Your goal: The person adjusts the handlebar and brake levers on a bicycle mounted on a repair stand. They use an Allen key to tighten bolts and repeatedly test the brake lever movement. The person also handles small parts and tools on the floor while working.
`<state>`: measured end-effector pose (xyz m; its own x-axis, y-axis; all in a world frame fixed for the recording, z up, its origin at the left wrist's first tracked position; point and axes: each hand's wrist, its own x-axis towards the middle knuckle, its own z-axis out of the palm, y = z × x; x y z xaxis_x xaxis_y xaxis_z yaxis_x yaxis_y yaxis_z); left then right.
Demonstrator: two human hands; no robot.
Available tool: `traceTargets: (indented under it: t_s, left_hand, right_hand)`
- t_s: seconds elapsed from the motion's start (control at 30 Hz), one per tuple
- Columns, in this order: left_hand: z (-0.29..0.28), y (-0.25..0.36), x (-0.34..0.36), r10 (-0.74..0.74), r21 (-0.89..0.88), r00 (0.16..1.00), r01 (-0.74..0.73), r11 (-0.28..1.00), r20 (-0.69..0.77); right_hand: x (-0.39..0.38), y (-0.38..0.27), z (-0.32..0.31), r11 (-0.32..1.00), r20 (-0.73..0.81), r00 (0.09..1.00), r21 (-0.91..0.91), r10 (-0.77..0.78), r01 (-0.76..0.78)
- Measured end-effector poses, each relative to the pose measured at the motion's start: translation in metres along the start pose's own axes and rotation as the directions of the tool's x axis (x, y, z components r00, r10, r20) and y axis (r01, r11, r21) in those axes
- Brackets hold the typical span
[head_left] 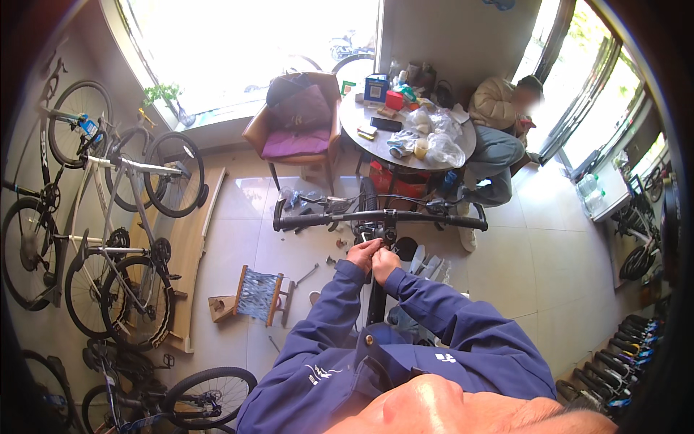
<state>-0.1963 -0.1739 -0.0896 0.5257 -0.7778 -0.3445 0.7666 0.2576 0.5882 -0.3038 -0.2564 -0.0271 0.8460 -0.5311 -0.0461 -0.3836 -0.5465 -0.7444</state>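
A bicycle stands in front of me, its wide black handlebar [426, 215] running left to right. Both my hands are close together just behind the stem [389, 231], over the front of the frame's top tube [377, 304]. My left hand [363, 255] is closed, fingers pinched near the stem, with a small silvery piece [366, 236] showing beside the fingertips. Touching it, my right hand [386, 265] is closed too, its fingers curled at the same spot. Whatever lies between the fingers is hidden.
A round table [354, 134] heaped with bags and cups stands ahead, a brown armchair [303, 119] to its left. At its right sits a person [499, 123]. Bicycles [119, 246] line the left wall. A small folding stool [259, 294] and tools [307, 274] are on the floor.
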Motion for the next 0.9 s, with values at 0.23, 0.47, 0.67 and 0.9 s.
traceTargets:
  t_s: [0.23, 0.47, 0.67, 0.9]
  left_hand:
    - [-0.004, 0.029, -0.008, -0.191, -0.118, 0.974, 0.205, 0.972, 0.121]
    - [0.007, 0.027, -0.048, 0.136, 0.212, 0.973, -0.096, 0.973, -0.187]
    - [0.017, 0.023, -0.090, 0.380, 0.617, 0.924, -0.275, 0.738, -0.043]
    - [0.032, 0.136, -0.103, 0.844, 0.855, 0.363, -0.481, -0.194, 0.396]
  right_hand:
    - [0.052, 0.008, -0.010, 0.326, 0.803, 0.575, 0.507, 0.159, -0.798]
    - [0.002, -0.010, -0.019, 0.780, 0.505, 0.855, 0.486, 0.119, -0.396]
    - [-0.026, 0.034, -0.033, 0.954, 0.067, 0.985, 0.269, -0.157, 0.134]
    - [-0.013, 0.049, -0.060, 0.816, -0.082, 0.994, 0.577, 0.074, -0.013]
